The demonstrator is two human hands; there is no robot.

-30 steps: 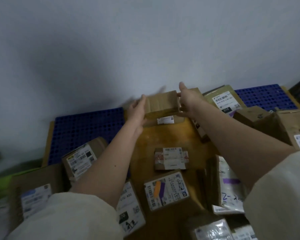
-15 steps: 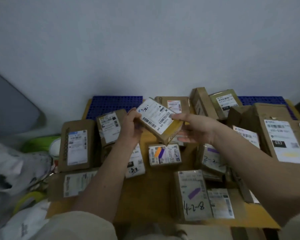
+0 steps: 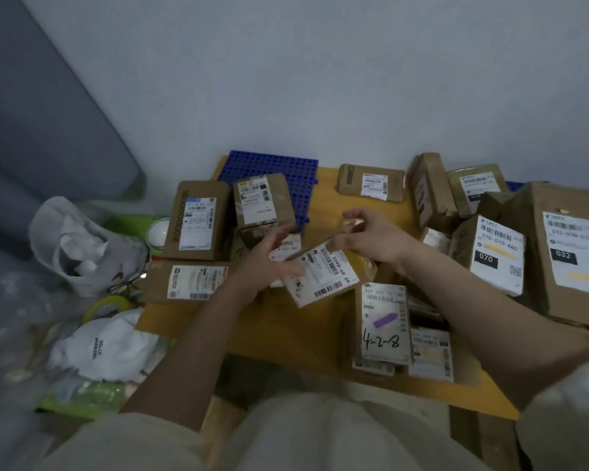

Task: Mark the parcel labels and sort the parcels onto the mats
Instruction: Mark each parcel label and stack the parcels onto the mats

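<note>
Parcel (image 3: 320,278) with the big white label sits tilted between my two hands over the middle of the yellow surface (image 3: 279,331), label side up, its barcode toward me. My right hand (image 3: 368,241) grips its far end from 2 o'clock, the fingers (image 3: 352,215) curled over the brown edge. My left hand (image 3: 269,260) comes in from 9 o'clock with the fingers nearly straight, lying across the near corner of the label and touching it rather than closing round it. Just past my left hand, at 11 o'clock, a brown box (image 3: 264,202) lies partly on the blue mat (image 3: 286,166), and beside it at 10 o'clock stands a taller box (image 3: 198,220) with a pale label. A flat parcel (image 3: 193,282) lies at 9 o'clock by the surface's left edge. At 12 o'clock a small box (image 3: 371,183) rests near the wall. Toward 5 o'clock lies a packet marked 4-2-8 (image 3: 383,326) with a purple stroke on it. At 3 o'clock sit the box labelled 070 (image 3: 493,253) and, further right, the large box labelled 032 (image 3: 572,253). Off the surface at 8 o'clock lie white bags (image 3: 82,243) and a roll of yellow-green tape (image 3: 108,305).
</note>
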